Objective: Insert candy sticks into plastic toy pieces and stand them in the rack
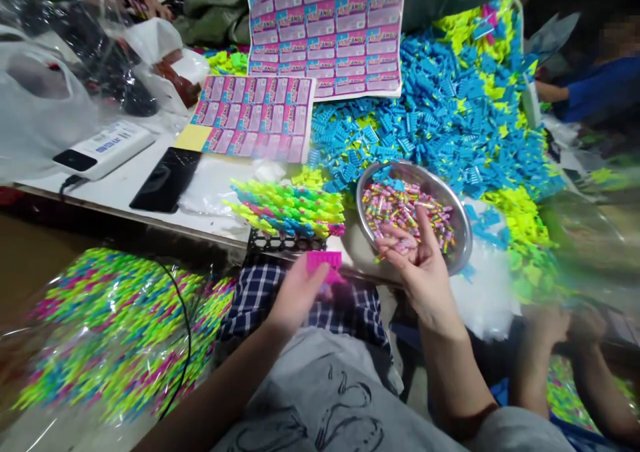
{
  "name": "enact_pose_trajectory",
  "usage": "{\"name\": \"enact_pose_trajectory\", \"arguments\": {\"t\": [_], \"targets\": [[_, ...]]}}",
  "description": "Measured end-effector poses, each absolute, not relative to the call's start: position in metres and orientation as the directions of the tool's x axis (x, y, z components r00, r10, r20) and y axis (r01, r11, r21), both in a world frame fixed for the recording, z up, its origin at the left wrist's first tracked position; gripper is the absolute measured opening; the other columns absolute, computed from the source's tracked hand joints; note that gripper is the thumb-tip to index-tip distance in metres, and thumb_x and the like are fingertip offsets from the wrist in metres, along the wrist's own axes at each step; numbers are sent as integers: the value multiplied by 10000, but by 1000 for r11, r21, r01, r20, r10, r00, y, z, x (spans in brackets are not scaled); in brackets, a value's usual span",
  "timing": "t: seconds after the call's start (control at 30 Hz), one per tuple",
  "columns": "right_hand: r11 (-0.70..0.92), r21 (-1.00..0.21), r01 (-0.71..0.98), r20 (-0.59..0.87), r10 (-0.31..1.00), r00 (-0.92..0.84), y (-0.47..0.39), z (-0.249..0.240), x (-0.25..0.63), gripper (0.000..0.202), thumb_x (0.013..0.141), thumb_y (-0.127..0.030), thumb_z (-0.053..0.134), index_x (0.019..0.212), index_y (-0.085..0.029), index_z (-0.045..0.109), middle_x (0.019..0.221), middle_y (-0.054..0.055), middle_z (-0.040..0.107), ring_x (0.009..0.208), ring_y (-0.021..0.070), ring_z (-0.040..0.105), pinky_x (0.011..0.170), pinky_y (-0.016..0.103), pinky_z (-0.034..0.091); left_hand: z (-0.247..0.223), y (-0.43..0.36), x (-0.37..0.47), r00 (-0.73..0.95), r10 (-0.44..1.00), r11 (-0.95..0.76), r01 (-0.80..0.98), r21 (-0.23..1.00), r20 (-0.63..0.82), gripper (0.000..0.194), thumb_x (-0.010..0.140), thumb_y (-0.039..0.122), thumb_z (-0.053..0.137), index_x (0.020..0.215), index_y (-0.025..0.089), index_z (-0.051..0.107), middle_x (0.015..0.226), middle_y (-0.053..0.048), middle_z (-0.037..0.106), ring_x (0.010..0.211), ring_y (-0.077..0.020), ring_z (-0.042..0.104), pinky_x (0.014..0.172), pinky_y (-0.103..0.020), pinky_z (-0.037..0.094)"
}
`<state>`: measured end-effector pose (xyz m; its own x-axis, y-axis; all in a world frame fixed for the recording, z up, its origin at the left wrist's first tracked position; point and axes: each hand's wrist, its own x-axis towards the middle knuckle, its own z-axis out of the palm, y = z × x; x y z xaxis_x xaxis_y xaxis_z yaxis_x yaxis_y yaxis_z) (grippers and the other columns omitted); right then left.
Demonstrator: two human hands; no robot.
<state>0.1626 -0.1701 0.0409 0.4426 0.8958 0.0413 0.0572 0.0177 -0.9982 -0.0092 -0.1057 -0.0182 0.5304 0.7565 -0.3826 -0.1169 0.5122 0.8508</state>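
Note:
My left hand (pixel 295 292) is closed on a bright magenta plastic piece (pixel 325 262) with a ridged upper edge, held above my lap. Over the near side of a round metal bowl (pixel 466 229), my right hand (pixel 425 275) has its fingers curled in around a few small pink candy tubes. Many more small striped candy tubes (pixel 400 202) fill the bowl. Left of it, rows of yellow, green, blue and pink plastic pieces (pixel 290 209) stand on a black perforated rack (pixel 285 242).
Loose blue plastic pieces (pixel 415 125) are heaped behind the bowl, with yellow-green pieces (pixel 525 229) at right. Printed label sheets (pixel 325 32) lean behind. A black phone (pixel 165 179) lies at left. A clear bag (pixel 120 325) of coloured pieces sits lower left. A co-worker's hands (pixel 565 325) are at right.

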Motion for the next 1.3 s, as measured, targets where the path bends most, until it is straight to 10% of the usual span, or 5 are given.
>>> {"name": "enact_pose_trajectory", "arguments": {"t": [0.3, 0.5, 0.67, 1.0, 1.3], "targets": [[-81, -944, -319, -190, 927, 324, -183, 15, 148, 671, 683, -265, 705, 1261, -283, 364, 844, -11, 662, 596, 110, 575, 585, 249, 483, -10, -116, -10, 423, 850, 407, -153, 900, -313, 269, 720, 296, 623, 926, 159, 516, 766, 1, 643, 618, -99, 603, 602, -220, 513], [-84, -992, 94, -28, 872, 489, -191, 15, 173, 269, 766, -365, 611, 985, -242, 515, 720, -7, 630, 631, 141, 573, 599, 261, 444, -8, -121, -8, 425, 851, 388, -112, 915, -309, 283, 714, 305, 626, 932, 149, 537, 816, -13, 645, 704, -126, 620, 646, -247, 519], [-365, -362, 858, 214, 863, 457, -184, 15, 262, 217, 793, -316, 550, 965, -195, 604, 948, 83, 621, 868, 241, 564, 765, 376, 411, -10, -125, -10, 453, 823, 417, -74, 906, -342, 231, 737, 282, 597, 885, 172, 458, 621, 28, 608, 481, -84, 556, 444, -177, 424], [-182, 214, 960, -295, 925, 242, -106, -13, 297, 273, 796, -350, 554, 889, -115, 656, 945, 153, 628, 890, 261, 562, 786, 382, 360, -7, -130, -6, 378, 825, 483, -84, 872, -421, 259, 589, 210, 710, 773, 151, 536, 612, 35, 591, 526, -61, 529, 512, -173, 424], [-222, 6, 975, -191, 957, 219, -109, -13, 306, 168, 731, -330, 623, 766, -168, 648, 759, 60, 654, 740, 215, 581, 682, 335, 388, -10, -133, -10, 418, 768, 622, -304, 722, -485, 299, 547, 193, 755, 792, 134, 594, 727, -7, 644, 711, -124, 610, 759, -294, 482]]}}
